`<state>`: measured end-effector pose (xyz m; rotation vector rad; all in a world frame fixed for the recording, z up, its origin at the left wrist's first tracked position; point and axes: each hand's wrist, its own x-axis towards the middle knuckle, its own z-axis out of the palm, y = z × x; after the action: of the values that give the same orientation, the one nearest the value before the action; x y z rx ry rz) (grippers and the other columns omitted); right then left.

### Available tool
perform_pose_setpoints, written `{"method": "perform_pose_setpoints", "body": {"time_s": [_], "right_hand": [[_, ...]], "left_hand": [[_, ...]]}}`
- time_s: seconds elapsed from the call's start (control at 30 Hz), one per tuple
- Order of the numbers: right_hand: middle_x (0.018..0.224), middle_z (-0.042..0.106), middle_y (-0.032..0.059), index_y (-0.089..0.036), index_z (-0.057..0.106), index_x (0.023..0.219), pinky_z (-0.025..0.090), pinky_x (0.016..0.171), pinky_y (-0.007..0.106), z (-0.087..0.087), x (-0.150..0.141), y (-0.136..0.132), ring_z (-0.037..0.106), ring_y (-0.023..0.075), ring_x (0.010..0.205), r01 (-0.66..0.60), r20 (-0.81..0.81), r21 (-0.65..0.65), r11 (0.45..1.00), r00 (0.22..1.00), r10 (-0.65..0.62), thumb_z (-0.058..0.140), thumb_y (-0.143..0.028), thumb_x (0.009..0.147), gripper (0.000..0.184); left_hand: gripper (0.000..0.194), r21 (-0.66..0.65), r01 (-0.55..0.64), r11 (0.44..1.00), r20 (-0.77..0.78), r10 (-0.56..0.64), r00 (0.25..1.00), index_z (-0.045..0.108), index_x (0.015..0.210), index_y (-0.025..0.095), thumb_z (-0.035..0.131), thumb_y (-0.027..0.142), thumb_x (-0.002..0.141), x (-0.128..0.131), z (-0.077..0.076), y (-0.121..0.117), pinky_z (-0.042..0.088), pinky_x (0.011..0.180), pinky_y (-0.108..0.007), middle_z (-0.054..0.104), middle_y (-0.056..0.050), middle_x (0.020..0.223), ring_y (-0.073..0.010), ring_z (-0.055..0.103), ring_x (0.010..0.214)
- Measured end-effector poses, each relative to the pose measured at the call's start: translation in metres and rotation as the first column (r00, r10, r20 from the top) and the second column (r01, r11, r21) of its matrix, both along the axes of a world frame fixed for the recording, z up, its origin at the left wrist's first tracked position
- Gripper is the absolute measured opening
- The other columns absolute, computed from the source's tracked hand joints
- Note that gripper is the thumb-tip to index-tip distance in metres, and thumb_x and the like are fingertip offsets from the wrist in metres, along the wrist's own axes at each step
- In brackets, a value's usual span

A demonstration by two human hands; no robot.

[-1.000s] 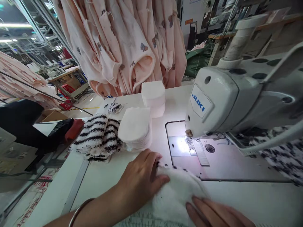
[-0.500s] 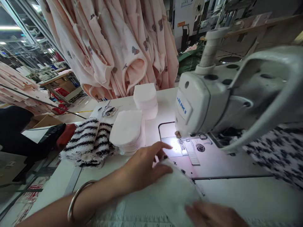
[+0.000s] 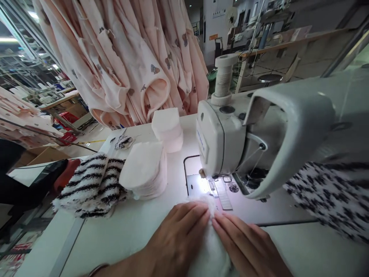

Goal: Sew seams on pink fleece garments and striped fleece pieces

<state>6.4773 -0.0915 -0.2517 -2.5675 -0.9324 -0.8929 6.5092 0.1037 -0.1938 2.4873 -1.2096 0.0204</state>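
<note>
Just in front of the sewing machine (image 3: 213, 134), a piece of fuzzy white fabric (image 3: 211, 246) lies under both my hands. My left hand (image 3: 183, 231) holds its left side, fingers together and bent over it. From the right, my right hand (image 3: 245, 242) pinches the fabric's edge, its fingertips nearly meeting those of the left. My thumbs are hidden. The fabric's far end is close to the lit presser foot (image 3: 212, 187), short of the needle area. To the left stand two stacks of cut white pieces, a near stack (image 3: 144, 169) and a far stack (image 3: 167, 129).
Black-and-white striped fluffy pieces (image 3: 92, 184) lie left of the stacks, with a small striped scrap (image 3: 124, 142) behind them. Spotted plush fabric (image 3: 331, 196) sits right of the machine. Pink garments (image 3: 129, 65) hang behind the table. A thread spool (image 3: 223, 79) tops the machine.
My right hand has come up from the bottom edge to join the left at the fabric's far end. The fabric's dark-flecked edge has turned out of sight. The view has shifted slightly right.
</note>
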Motion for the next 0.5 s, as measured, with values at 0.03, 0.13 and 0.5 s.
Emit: {"method": "perform_pose_setpoints", "body": {"time_s": [0.03,0.13,0.5], "right_hand": [[0.118,0.060,0.0076,-0.013,0.060,0.112,0.037,0.088,0.035,-0.001,0.001,0.003,0.052,0.0203,0.111,0.040,-0.008,0.035,0.999,0.999,-0.040,0.021,-0.005,0.091,0.045],[0.114,0.062,0.0093,-0.011,0.060,0.110,0.037,0.088,0.038,-0.001,0.003,0.013,0.053,0.0221,0.109,0.131,-0.041,0.111,0.985,0.991,-0.128,0.022,-0.002,0.090,0.044],[0.109,0.063,0.0143,-0.006,0.062,0.107,0.036,0.086,0.042,-0.003,0.012,0.031,0.054,0.0258,0.106,0.271,-0.016,0.036,0.962,0.963,-0.271,0.026,-0.004,0.086,0.041]], "left_hand": [[0.036,0.009,0.000,1.000,-0.012,0.001,1.000,0.043,0.127,0.010,0.039,0.009,0.091,0.004,0.001,-0.001,0.045,0.098,-0.035,0.054,-0.014,0.121,-0.0206,0.047,0.114],[0.036,0.031,-0.013,0.999,-0.058,0.015,0.998,0.044,0.125,0.013,0.039,0.007,0.090,0.016,0.004,-0.006,0.047,0.093,-0.034,0.055,-0.011,0.117,-0.0195,0.049,0.107],[0.031,-0.012,0.009,1.000,0.021,-0.009,1.000,0.040,0.123,0.017,0.025,0.017,0.095,0.041,0.001,-0.008,0.047,0.092,-0.036,0.055,-0.010,0.114,-0.0190,0.051,0.106]]}}
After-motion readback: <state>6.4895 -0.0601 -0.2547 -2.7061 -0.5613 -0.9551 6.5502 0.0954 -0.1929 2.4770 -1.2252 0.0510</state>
